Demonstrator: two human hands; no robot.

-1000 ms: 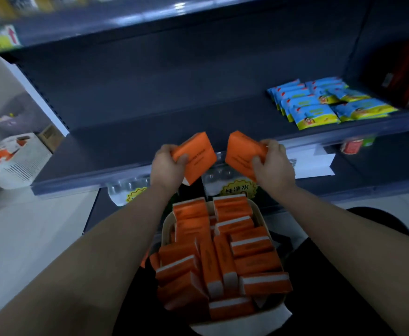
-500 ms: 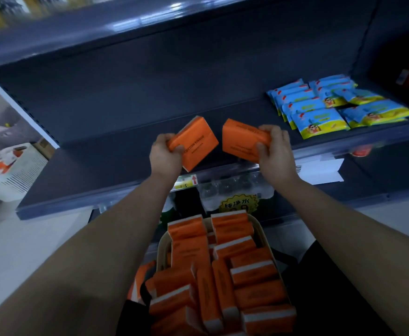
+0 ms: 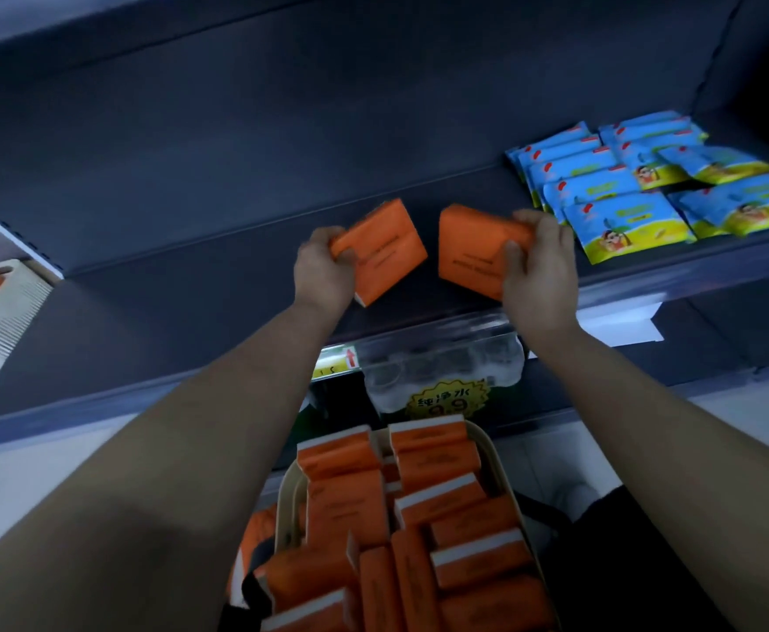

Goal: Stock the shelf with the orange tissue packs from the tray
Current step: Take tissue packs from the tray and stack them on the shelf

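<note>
Orange tissue packs (image 3: 382,253) tilt over the shelf (image 3: 191,312), outstretched left hand (image 3: 323,271) and right hand (image 3: 539,266) fingers (image 3: 512,257) clamped on one each.

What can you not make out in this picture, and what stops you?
Head view only.
1. Print on the left pack and right pack: too small, blurred.
2. Tray: near end cut off by the bottom edge.
3. Price tag: partly hidden by the left arm.

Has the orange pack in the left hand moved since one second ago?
Yes. The orange pack went inward: it was over the shelf's front edge, now it is wholly beyond it.
</note>
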